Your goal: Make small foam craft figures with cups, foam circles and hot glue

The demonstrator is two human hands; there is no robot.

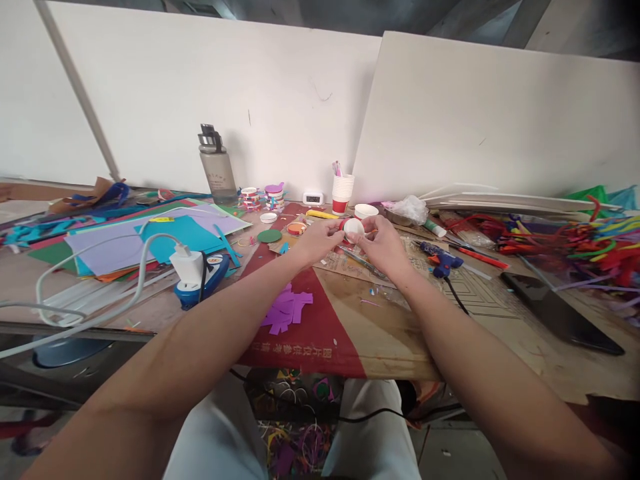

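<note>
Both my hands hold a small red and white paper cup (pixel 355 231) above the middle of the table, its round white end turned towards me. My left hand (pixel 320 241) pinches its red side from the left. On the right, my right hand (pixel 384 245) has its fingers closed around the white end. Just behind the hands stands a white paper cup (pixel 367 211), and farther back a stack of paper cups (pixel 343 193) holds some pens. Purple paper strips (pixel 287 310) lie in a pile below my left forearm. A green paper disc (pixel 269 236) is left of the hands.
A blue glue gun (pixel 443 259) and a black phone (pixel 560 312) lie to the right. At left are coloured paper sheets (pixel 110 243), a power strip (pixel 203 280) with a white cable, and a water bottle (pixel 218 167). Red and coloured pipe cleaners (pixel 595 247) crowd the far right.
</note>
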